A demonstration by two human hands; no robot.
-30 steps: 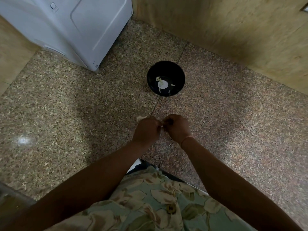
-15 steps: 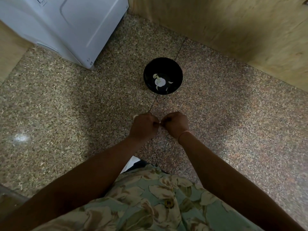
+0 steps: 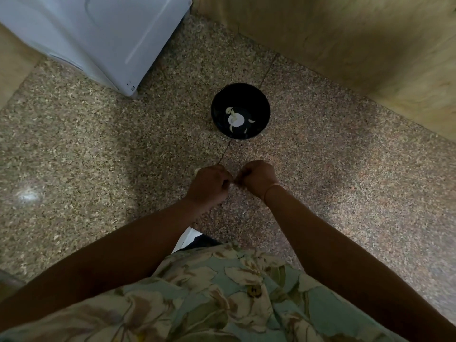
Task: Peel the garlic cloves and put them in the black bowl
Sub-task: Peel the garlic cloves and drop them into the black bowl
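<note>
1. Speckled stone floor (image 3: 98, 149); a tile seam runs from the far wall, under the bowl, toward the hands
2. White appliance (image 3: 103, 33) stands far left, its corner well apart from the bowl. Wooden panel (image 3: 345, 40) lines the far and right side
3. Glare spot (image 3: 27, 195) on the floor at left
4. Floral shirt (image 3: 222, 292) fills the near edge. A white corner (image 3: 188, 236) pokes out beneath its hem, with something dark beside it; cannot identify either
5. Nothing lies on the floor between hands and bowl
6. Black bowl (image 3: 261, 104) sits upright on the floor, beyond the hands and slightly right. Inside are a round white piece (image 3: 236, 120) and several pale cloves (image 3: 251, 121) around it
7. Left hand (image 3: 209, 185) and right hand (image 3: 259, 177) are both curled, knuckles up, held close above the floor, fingertips meeting
8. Garlic clove (image 3: 233, 183) is pinched between the two hands; only a sliver shows
9. Pale bit (image 3: 196, 171) shows at the left hand's outer edge; cannot tell whether it is held
10. Thin bracelet (image 3: 272, 186) on the right wrist
</note>
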